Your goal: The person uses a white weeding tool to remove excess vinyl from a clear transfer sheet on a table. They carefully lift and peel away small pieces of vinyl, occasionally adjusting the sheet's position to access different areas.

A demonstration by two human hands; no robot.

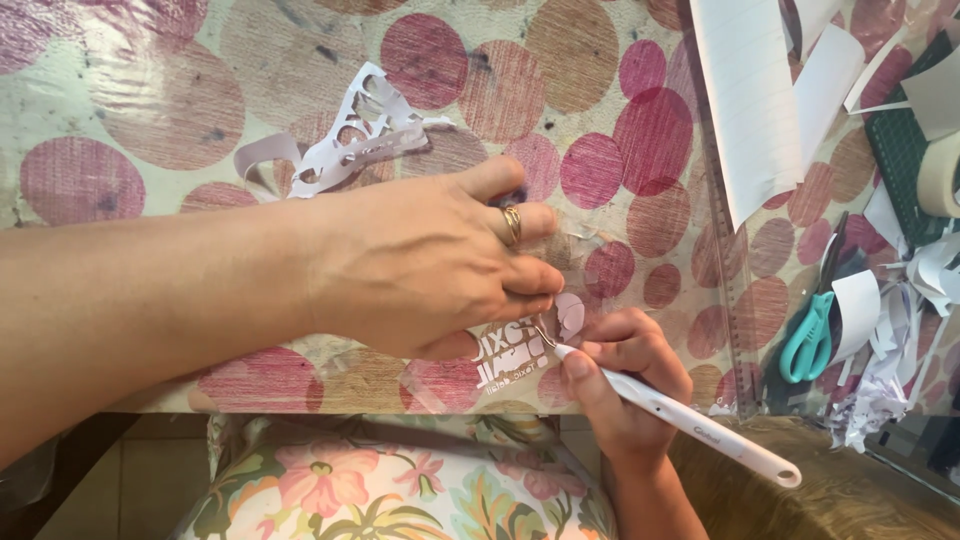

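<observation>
My left hand [430, 262], with a gold ring on one finger, lies flat across the table and presses down a clear sheet with white cut-out lettering [510, 362]. My right hand [625, 385] grips a white pen-shaped weeding tool [690, 425] with a thin hooked metal tip. The tip touches the sheet just under my left fingertips, near a small white cut piece [570, 315]. The sheet sits at the table's near edge on a cloth with pink and brown circles [180, 110].
A curled scrap of white cut-out film [345, 140] lies beyond my left hand. A clear ruler [722, 270] runs down the right side. Teal-handled scissors [810, 335], white sheets [750, 100], a tape roll [940, 175] and paper scraps clutter the right. A floral cushion [390, 485] is below.
</observation>
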